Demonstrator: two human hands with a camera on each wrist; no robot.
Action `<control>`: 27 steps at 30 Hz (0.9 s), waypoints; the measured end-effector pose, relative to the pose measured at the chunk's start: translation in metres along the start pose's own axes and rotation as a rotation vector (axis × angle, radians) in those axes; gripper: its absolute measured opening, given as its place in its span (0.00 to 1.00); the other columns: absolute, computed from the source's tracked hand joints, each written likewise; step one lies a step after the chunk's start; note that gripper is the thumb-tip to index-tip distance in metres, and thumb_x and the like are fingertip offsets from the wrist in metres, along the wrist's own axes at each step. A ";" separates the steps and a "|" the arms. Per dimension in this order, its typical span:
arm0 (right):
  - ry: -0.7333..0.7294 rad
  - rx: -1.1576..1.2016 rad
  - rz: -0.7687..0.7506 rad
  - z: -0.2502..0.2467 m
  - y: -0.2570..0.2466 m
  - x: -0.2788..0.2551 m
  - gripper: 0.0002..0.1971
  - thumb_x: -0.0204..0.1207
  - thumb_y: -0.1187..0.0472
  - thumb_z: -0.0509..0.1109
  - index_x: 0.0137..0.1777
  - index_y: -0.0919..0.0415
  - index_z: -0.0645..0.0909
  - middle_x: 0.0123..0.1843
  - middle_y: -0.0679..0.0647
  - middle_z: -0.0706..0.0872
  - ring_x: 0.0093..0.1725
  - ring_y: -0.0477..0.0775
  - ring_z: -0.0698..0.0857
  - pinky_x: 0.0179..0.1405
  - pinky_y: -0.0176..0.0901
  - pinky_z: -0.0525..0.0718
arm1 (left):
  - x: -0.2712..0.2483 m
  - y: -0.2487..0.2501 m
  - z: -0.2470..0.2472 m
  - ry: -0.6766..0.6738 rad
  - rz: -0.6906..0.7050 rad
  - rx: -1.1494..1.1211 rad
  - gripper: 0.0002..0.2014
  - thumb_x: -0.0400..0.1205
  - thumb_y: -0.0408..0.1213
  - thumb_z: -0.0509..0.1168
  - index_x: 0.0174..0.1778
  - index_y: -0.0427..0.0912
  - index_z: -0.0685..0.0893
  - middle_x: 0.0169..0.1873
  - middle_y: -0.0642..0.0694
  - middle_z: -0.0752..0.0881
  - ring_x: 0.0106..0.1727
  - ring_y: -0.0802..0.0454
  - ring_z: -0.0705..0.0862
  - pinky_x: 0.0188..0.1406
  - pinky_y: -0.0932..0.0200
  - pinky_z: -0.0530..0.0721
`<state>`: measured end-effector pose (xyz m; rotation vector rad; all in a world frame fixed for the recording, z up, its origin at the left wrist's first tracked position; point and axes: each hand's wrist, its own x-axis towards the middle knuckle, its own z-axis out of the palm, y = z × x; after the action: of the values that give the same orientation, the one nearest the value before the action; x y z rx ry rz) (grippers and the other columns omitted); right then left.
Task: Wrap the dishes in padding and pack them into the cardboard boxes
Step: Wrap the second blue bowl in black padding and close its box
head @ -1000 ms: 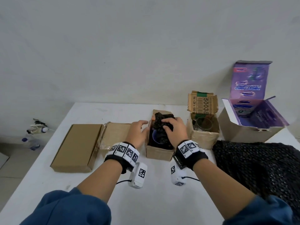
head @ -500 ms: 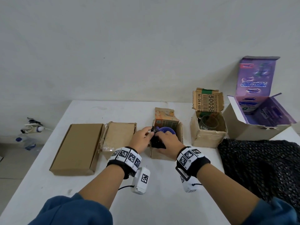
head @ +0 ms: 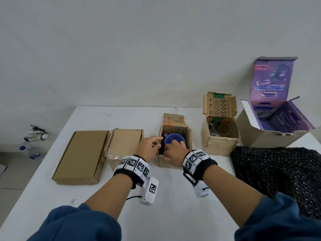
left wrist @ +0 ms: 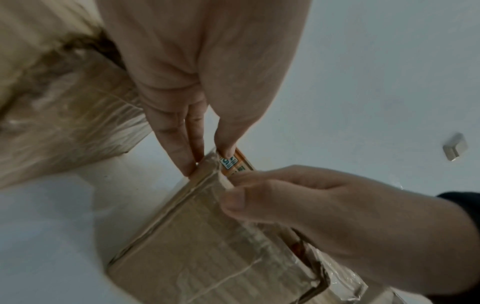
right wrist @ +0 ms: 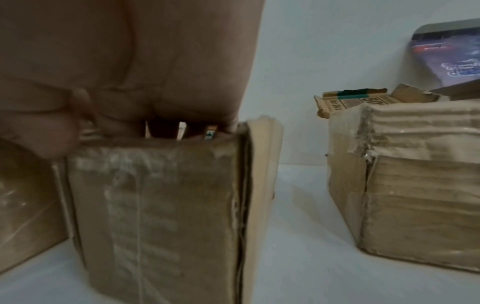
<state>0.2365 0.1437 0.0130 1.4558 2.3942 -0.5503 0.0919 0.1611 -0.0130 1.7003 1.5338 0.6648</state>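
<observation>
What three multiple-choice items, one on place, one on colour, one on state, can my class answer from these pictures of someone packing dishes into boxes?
1. Where is the cup?
A. On the black padding
B. In the middle box
C. In the purple box

2. What colour is the cup?
A. Blue
B. Red
C. White

3. How is the flat box on the left?
A. Open, holding a glass
B. Crushed flat
C. Closed

Answers:
1 B: the cup sits inside the middle box, where both hands, left and right, reach.
2 A: its rim and inside show blue in the head view.
3 C: its lid lies flat and shut; the glass stands in another box, further right.
</observation>
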 end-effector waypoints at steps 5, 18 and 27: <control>0.118 0.258 -0.063 -0.010 0.024 -0.026 0.17 0.80 0.54 0.62 0.67 0.54 0.80 0.64 0.55 0.84 0.62 0.61 0.80 0.61 0.54 0.78 | 0.001 0.008 0.004 0.028 0.008 0.138 0.15 0.80 0.32 0.66 0.63 0.41 0.83 0.58 0.38 0.85 0.56 0.43 0.84 0.60 0.52 0.80; 0.322 0.560 0.278 -0.003 0.209 -0.217 0.11 0.80 0.57 0.67 0.58 0.60 0.84 0.47 0.54 0.86 0.47 0.52 0.83 0.56 0.44 0.79 | -0.044 0.150 0.149 0.040 0.212 0.138 0.13 0.79 0.40 0.68 0.58 0.41 0.83 0.56 0.46 0.84 0.58 0.50 0.80 0.59 0.60 0.75; 0.177 0.415 0.617 0.086 0.283 -0.304 0.22 0.75 0.44 0.70 0.62 0.58 0.81 0.62 0.59 0.82 0.63 0.59 0.80 0.63 0.47 0.78 | -0.084 0.201 0.278 -0.227 -0.011 0.232 0.17 0.77 0.52 0.68 0.56 0.45 0.82 0.45 0.48 0.87 0.48 0.50 0.84 0.50 0.55 0.82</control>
<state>0.6294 -0.0156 0.0187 2.3744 1.8412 -0.8045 0.4180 0.0258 -0.0087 1.8647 1.5018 0.2836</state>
